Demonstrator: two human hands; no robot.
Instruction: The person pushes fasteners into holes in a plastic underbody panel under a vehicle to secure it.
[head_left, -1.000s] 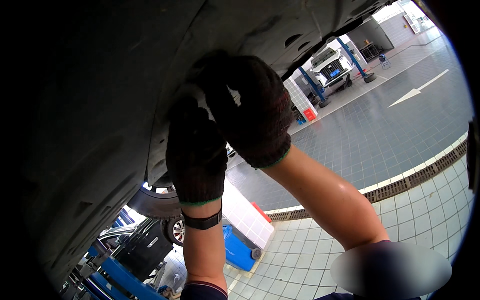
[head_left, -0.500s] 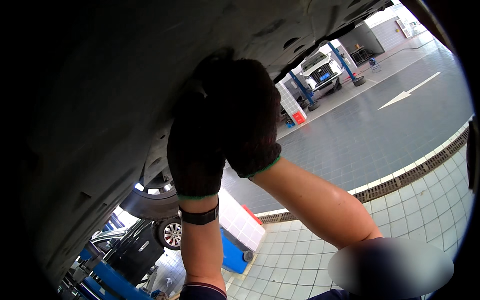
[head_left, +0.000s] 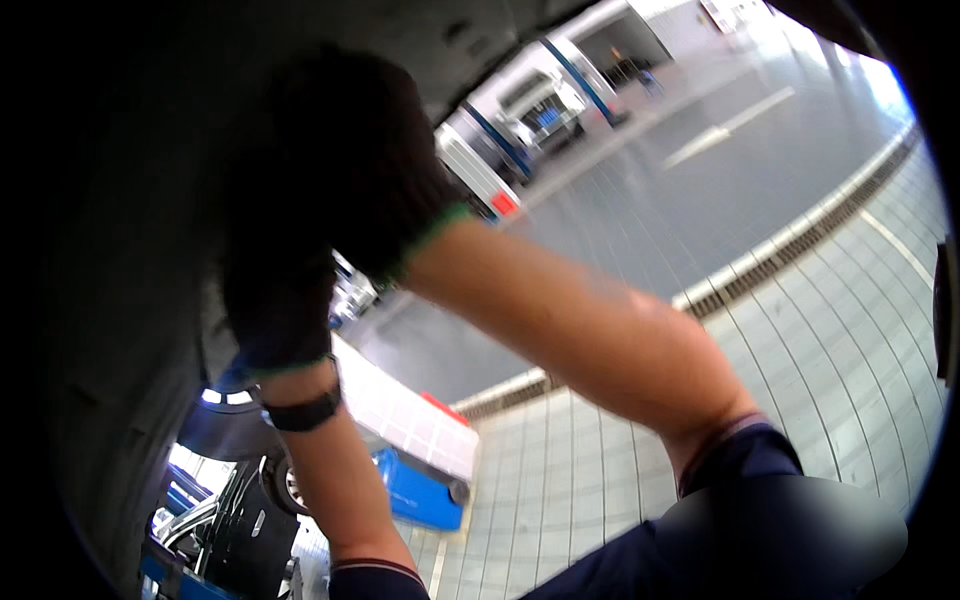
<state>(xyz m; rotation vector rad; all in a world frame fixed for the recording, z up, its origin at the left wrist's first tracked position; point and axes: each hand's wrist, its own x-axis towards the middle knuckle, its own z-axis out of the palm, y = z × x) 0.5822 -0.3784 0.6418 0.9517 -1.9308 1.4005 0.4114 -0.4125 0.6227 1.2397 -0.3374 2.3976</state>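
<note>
Both my hands wear dark knit gloves with green cuffs and reach up against the dark underside panel (head_left: pixel 130 230) of a raised vehicle. My right hand (head_left: pixel 365 165) is higher and partly covers my left hand (head_left: pixel 280 300), which sits just below it and to its left. Shadow and motion blur swallow the fingers of both. Whether they hold anything at the panel cannot be made out. A black band (head_left: pixel 305 410) circles my left wrist.
Lower left are a dark car (head_left: pixel 250 530), blue lift parts and a blue bin (head_left: pixel 420 490) beside a white tiled pillar. A floor drain grate (head_left: pixel 790 255) crosses the tiled floor. Farther off, a white vehicle (head_left: pixel 545 110) stands between blue lift posts (head_left: pixel 580 80).
The view has swung, so both hands and the background appear farther left, and the hands look blurred. They remain close together, raised at the underside panel.
</note>
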